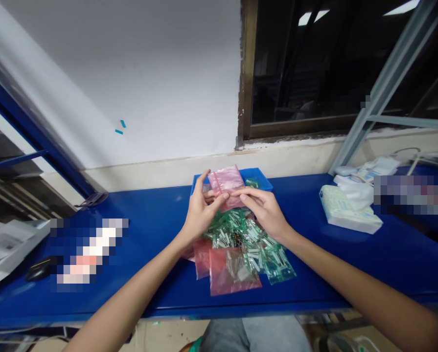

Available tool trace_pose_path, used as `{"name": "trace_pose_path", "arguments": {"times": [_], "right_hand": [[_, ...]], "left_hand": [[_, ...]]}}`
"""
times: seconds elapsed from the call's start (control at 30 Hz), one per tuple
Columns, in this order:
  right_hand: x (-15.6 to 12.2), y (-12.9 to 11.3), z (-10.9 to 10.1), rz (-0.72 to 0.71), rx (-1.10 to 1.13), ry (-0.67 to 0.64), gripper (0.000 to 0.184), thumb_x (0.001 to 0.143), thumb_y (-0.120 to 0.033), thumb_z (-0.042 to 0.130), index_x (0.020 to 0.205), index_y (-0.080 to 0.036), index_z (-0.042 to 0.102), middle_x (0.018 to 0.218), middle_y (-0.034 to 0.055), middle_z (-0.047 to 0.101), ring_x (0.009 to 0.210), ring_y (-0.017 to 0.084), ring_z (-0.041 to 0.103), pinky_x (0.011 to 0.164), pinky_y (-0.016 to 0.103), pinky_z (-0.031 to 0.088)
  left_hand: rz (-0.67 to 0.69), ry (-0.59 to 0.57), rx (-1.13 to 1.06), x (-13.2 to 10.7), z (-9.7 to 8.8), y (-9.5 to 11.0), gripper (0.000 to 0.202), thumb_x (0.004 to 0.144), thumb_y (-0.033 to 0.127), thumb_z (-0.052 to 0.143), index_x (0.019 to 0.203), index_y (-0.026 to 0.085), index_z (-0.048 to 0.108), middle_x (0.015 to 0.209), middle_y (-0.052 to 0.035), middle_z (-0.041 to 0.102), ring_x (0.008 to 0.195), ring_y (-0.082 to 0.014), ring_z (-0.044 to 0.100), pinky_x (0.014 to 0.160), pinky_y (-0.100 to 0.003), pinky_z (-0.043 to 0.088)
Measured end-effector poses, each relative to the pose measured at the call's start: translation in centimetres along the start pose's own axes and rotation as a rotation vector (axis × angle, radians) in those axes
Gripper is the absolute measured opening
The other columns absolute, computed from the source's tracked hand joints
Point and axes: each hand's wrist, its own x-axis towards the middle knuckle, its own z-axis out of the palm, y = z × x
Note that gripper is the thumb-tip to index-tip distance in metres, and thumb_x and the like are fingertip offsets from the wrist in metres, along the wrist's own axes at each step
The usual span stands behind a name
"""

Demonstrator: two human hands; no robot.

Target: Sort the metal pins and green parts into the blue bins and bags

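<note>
A pink zip-lock bag [227,180] is pinched at its near edge between my left hand [201,208] and my right hand [265,208]. Whether anything lies inside it, I cannot tell. Below my hands spreads a pile of small clear-green packets [253,252] with pale strips in them. Several more pink bags [222,286] lie flat at the pile's near left side; the front one has a clear packet on it. Behind the bag in my hands sits a blue tray [261,180], partly covered, with some green packets inside.
All this rests on a blue table [156,234] against a white wall [167,73]. A tissue pack [345,210] stands at the right, other items behind it. At the left lie a black computer mouse [40,269] and a blurred-out item. A grey metal post [383,88] rises at the right.
</note>
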Motion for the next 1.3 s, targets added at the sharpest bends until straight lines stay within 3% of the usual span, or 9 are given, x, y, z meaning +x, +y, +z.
{"name": "trace_pose_path", "arguments": {"times": [0.1,0.3,0.4,0.57,0.73,0.87,1.0,1.1,1.3], "right_hand": [[-0.1,0.1,0.4,0.065,0.076,0.029,0.021,0.091,-0.031,0.061,0.107,-0.024,0.072,0.113,0.0061,0.071,0.100,0.022,0.067,0.083,0.040,0.058],[0.3,0.9,0.3,0.189,0.201,0.075,0.026,0.086,-0.029,0.067,0.111,-0.024,0.069,0.112,0.0063,0.069,0.078,0.015,0.065,0.065,0.031,0.059],[0.4,1.1,0.2,0.239,0.299,0.106,0.028,0.083,-0.030,0.070,0.110,-0.022,0.069,0.116,0.0070,0.067,0.080,0.015,0.064,0.065,0.029,0.058],[0.4,1.2,0.0,0.345,0.434,0.105,0.030,0.080,-0.036,0.075,0.106,-0.022,0.071,0.113,0.0074,0.067,0.087,0.016,0.064,0.064,0.027,0.056],[0.5,0.9,-0.5,0.352,0.464,-0.032,0.041,0.087,-0.054,0.066,0.110,-0.021,0.071,0.112,0.0112,0.071,0.095,0.021,0.068,0.064,0.026,0.053],[0.5,0.7,-0.5,0.304,0.381,-0.113,0.045,0.086,-0.058,0.065,0.107,-0.018,0.069,0.094,0.0107,0.073,0.082,0.019,0.068,0.058,0.026,0.049],[0.6,0.7,-0.3,0.284,0.141,-0.024,0.027,0.083,-0.045,0.073,0.081,-0.019,0.067,0.060,-0.0017,0.058,0.050,0.010,0.050,0.045,0.024,0.036],[0.7,1.1,-0.4,0.322,0.125,0.031,0.032,0.085,-0.044,0.070,0.068,-0.019,0.059,0.055,-0.0035,0.049,0.047,0.009,0.043,0.043,0.024,0.031],[0.8,2.0,-0.8,0.430,0.257,0.051,0.033,0.083,-0.045,0.070,0.068,-0.018,0.058,0.052,-0.0031,0.052,0.043,0.007,0.043,0.043,0.022,0.029]], "left_hand": [[0.006,0.052,0.073,-0.4,0.2,0.4,0.082,0.092,0.039,0.064,0.156,0.023,0.015,0.082,-0.0025,0.067,0.065,-0.0166,0.064,0.061,-0.029,0.052],[0.080,-0.057,0.247,-0.7,0.2,-0.1,0.033,0.099,0.037,0.052,0.127,0.020,0.058,0.086,-0.0042,0.068,0.059,-0.0125,0.055,0.057,-0.026,0.045],[0.082,-0.019,0.217,-0.3,-0.1,-0.8,0.032,0.103,0.031,0.041,0.122,0.021,0.063,0.091,-0.0044,0.068,0.060,-0.0124,0.054,0.057,-0.025,0.045],[0.246,0.040,0.350,0.2,-0.6,-1.6,0.034,0.092,0.012,0.049,0.119,0.023,0.066,0.112,-0.0082,0.062,0.091,-0.0178,0.060,0.069,-0.027,0.050],[0.354,0.148,0.458,0.4,-0.9,-1.1,0.017,0.090,0.018,0.060,0.100,0.022,0.072,0.115,-0.0088,0.055,0.108,-0.0223,0.056,0.090,-0.039,0.050],[0.223,0.139,0.360,0.4,-0.8,-0.8,0.018,0.094,0.033,0.061,0.091,0.018,0.070,0.097,-0.0053,0.063,0.090,-0.0187,0.060,0.085,-0.034,0.050],[-0.014,0.023,0.035,0.4,-0.4,-0.8,0.028,0.093,0.039,0.062,0.111,0.017,0.062,0.088,-0.0040,0.069,0.076,-0.0166,0.063,0.069,-0.028,0.051],[-0.110,0.016,-0.102,0.4,-0.1,-0.6,0.041,0.089,0.037,0.067,0.124,0.018,0.054,0.077,-0.0016,0.067,0.066,-0.0150,0.062,0.061,-0.026,0.050],[-0.235,-0.123,-0.226,0.7,-0.4,-0.1,0.053,0.082,0.032,0.074,0.129,0.016,0.055,0.087,-0.0067,0.071,0.075,-0.0183,0.068,0.072,-0.033,0.056]]}}
